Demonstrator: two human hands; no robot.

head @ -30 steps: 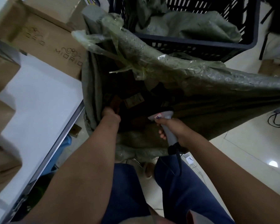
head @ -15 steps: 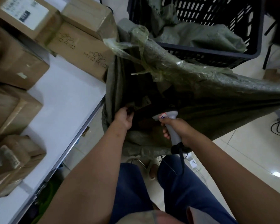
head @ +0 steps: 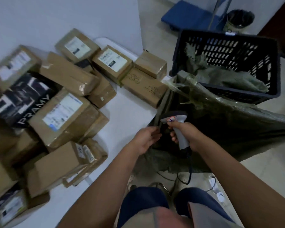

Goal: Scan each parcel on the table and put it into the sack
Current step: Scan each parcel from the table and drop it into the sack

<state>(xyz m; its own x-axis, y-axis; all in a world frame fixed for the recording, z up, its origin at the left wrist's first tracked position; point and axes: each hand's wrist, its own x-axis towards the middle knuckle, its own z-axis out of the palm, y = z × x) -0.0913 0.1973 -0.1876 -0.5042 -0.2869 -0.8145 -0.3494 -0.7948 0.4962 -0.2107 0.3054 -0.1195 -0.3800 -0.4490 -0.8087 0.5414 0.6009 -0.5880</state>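
Several brown cardboard parcels (head: 62,117) and one black box (head: 21,99) lie piled on the white table (head: 130,106), many with white labels. The dark green sack (head: 234,129) hangs open at the table's right end. My left hand (head: 145,139) is at the sack's near rim, just outside the mouth, its fingers loosely curled and holding nothing. My right hand (head: 189,134) grips the handle of the grey barcode scanner (head: 174,116), whose head points left over the sack's mouth. The sack's inside is dark.
A black plastic crate (head: 196,41) holding more green sacks stands behind the sack. Farther back are a blue trolley (head: 187,15) and a round bin (head: 240,18). The scanner's cable (head: 190,175) hangs down to the tiled floor by my legs.
My left hand has come up out of the sack, empty, to its rim. My head has turned left, bringing the pile of parcels into view. The right hand still holds the scanner.
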